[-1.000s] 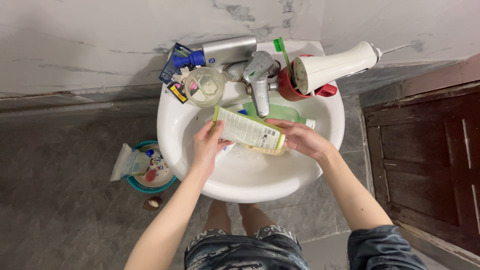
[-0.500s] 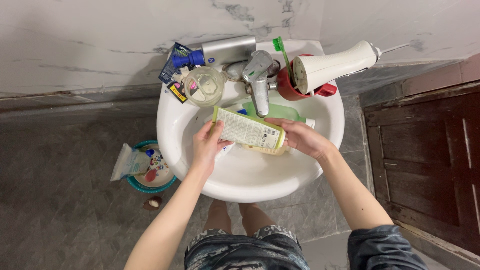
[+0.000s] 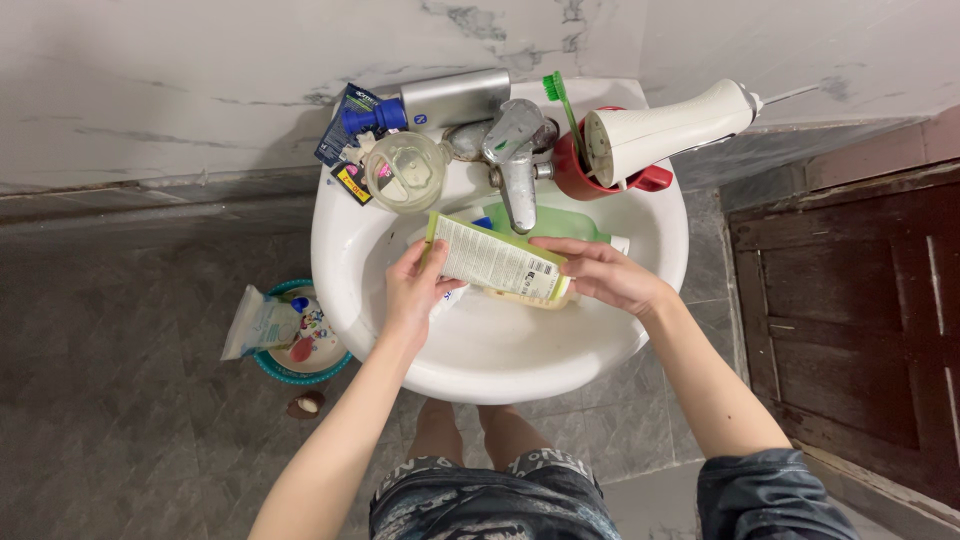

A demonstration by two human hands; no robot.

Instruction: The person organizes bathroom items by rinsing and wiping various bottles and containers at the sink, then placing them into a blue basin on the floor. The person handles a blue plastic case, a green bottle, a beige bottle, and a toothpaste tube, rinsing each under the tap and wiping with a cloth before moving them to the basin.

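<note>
Open basin [image 3: 500,350] in front (nearest the body); the rear is crowded by tap [image 3: 515,160], red cup [image 3: 580,175] and jar [image 3: 405,172].

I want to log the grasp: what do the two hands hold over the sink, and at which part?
Both hold one yellow-green tube: left hand at its flat crimped end, right hand at the cap end.

One sink [image 3: 380,330], one tap [image 3: 516,160], one red cup [image 3: 580,180], one green toothbrush [image 3: 560,100], two hands.

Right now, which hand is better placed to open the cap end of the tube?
The right hand: its fingers wrap the tube's cap end, while the left hand holds the flat end.
</note>
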